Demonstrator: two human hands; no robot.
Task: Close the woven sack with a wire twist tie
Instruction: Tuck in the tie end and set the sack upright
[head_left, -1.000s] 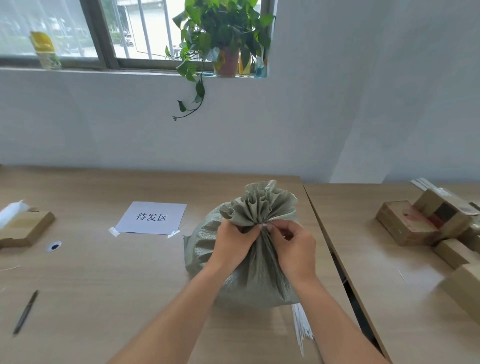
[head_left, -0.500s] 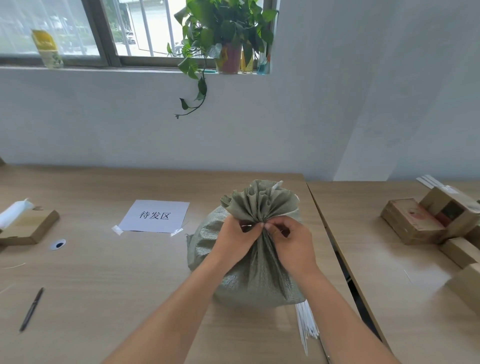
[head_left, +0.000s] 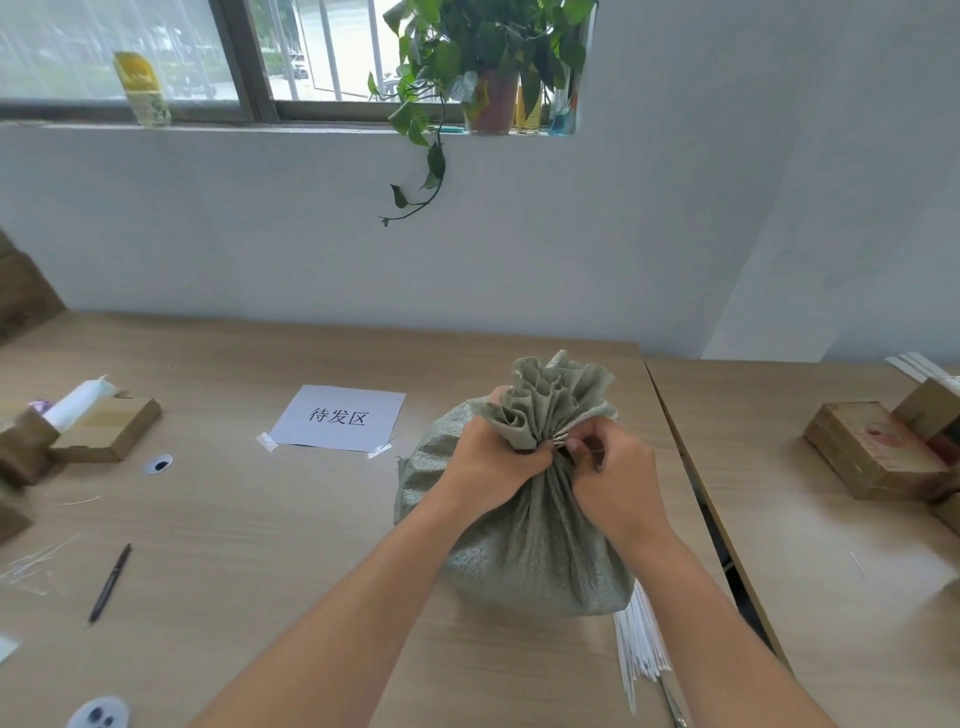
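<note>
A grey-green woven sack (head_left: 540, 551) stands on the wooden table (head_left: 260, 519), its mouth gathered into a ruffled top (head_left: 556, 400). My left hand (head_left: 493, 467) is clenched around the gathered neck from the left. My right hand (head_left: 618, 483) pinches at the neck from the right, fingertips pressed together at the cinched spot. A thin pale wire tie (head_left: 563, 441) shows as a short bit at the neck between my fingertips; the rest of it is hidden.
A bundle of white wire ties (head_left: 639, 654) lies by the sack's right base. A taped paper label (head_left: 340, 418) lies left of the sack, a pen (head_left: 110, 582) farther left. Cardboard boxes (head_left: 872, 447) sit on the right table; a gap separates both tables.
Both hands stay at the sack's neck; my right fingers have worked around at the cinched spot and my left hand has shifted higher around the gather. The view has shifted slightly.
</note>
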